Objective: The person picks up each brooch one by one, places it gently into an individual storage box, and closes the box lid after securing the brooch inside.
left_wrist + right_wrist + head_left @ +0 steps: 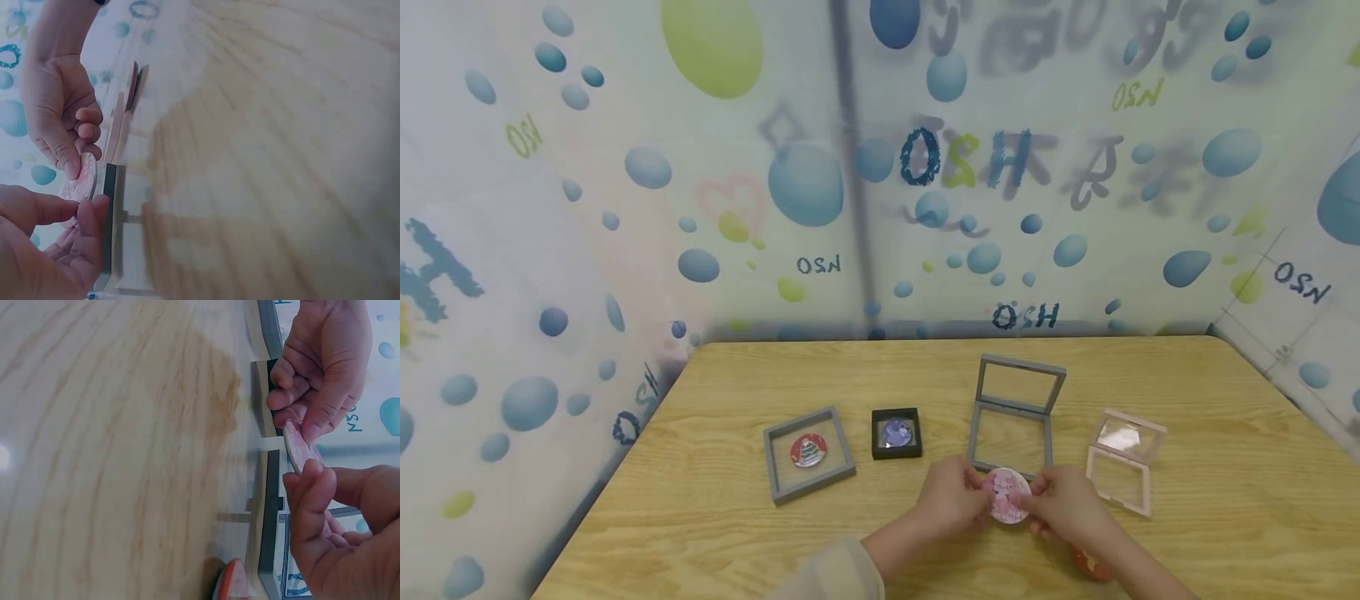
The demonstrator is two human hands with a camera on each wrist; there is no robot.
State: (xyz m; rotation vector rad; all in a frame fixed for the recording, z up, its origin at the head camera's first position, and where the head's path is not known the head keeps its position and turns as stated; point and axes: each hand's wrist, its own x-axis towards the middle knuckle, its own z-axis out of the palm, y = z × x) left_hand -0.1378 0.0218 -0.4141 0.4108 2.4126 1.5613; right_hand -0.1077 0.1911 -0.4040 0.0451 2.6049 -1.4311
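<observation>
A round pink badge is pinched at its two sides, by my left hand at one edge and my right hand at the other. Thumbs lie on the printed face, with fingers behind it. In the left wrist view the badge is seen nearly edge-on between both hands. Just beyond it stands a grey frame with its lid raised; the badge overlaps its near edge in the head view. Partly hidden under my right forearm, a red badge lies on the table.
A pink frame, lid raised, sits to the right. On the left lie a grey frame holding a red badge with a tree and a small black frame holding a purple badge. The wooden table meets a patterned curtain behind.
</observation>
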